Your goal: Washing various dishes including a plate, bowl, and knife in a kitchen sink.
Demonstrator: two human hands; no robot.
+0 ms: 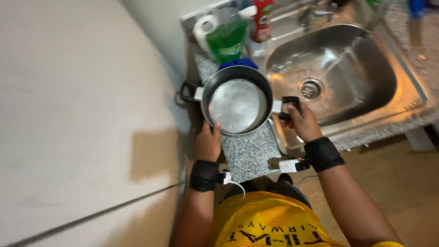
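Steel pot (238, 104) on the granite counter (249, 153) — right hand (302, 122) clenched on its handle (290, 107), left hand (208, 142) grasping the rim.

Shiny metal against speckled stone

The pot (238, 103) is polished metal with a dull, brushed-looking inside and matt black plastic handles; the sink (366, 68) is glossy steel; the tabletop (249, 153) is smooth grey speckled stone; the green bottle (227, 39) is clear glossy plastic; both wrist straps look like matt black cloth.
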